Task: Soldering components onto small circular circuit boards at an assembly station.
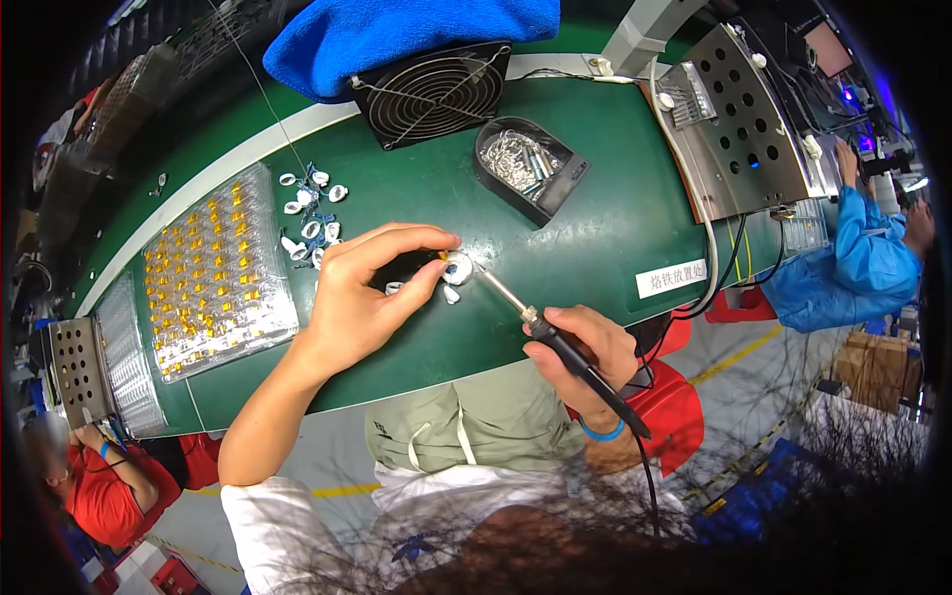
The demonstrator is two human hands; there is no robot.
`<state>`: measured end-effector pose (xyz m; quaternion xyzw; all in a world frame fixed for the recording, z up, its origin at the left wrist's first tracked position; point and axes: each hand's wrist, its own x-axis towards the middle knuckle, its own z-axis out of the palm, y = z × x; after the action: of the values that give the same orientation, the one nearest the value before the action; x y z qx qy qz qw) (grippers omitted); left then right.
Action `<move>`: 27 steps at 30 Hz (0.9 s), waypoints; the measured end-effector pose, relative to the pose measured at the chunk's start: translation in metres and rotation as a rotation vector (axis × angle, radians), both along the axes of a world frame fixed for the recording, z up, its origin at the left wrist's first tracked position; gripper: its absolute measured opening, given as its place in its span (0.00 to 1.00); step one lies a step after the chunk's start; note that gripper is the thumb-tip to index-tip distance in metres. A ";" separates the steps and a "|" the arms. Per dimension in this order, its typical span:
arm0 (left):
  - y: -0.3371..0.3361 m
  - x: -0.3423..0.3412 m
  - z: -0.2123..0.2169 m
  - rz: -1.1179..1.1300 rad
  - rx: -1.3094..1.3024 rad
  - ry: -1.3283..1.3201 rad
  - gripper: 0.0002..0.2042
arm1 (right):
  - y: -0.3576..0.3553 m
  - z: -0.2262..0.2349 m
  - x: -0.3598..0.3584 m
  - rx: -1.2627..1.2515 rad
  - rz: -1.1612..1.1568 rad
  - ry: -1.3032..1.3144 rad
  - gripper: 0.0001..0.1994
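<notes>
While the left hand (369, 290) has its grip clamped on a small white piece (457, 270), round and ring-like with a darker centre, the piece sits at the thumb and index fingertips, its right side jutting free. The right hand (595, 349) is closed around a black-handled soldering iron (575, 364), whose metal tip points at the piece; contact is too small to tell. Farther right, a white label (670, 280) with dark printed characters lies on the green bench (407, 193).

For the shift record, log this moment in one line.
left hand: at white round part | right hand: holds soldering iron, tip beside part
</notes>
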<state>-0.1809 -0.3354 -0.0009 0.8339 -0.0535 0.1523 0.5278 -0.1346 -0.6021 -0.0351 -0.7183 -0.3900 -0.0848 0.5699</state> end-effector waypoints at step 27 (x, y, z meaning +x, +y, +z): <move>-0.002 -0.002 -0.004 0.015 0.194 -0.128 0.12 | 0.010 0.002 0.001 -0.132 -0.011 -0.188 0.22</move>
<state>-0.1832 -0.3373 -0.0051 0.8699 -0.0953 0.2035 0.4390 -0.1339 -0.5919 -0.0332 -0.7451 -0.4426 -0.1290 0.4819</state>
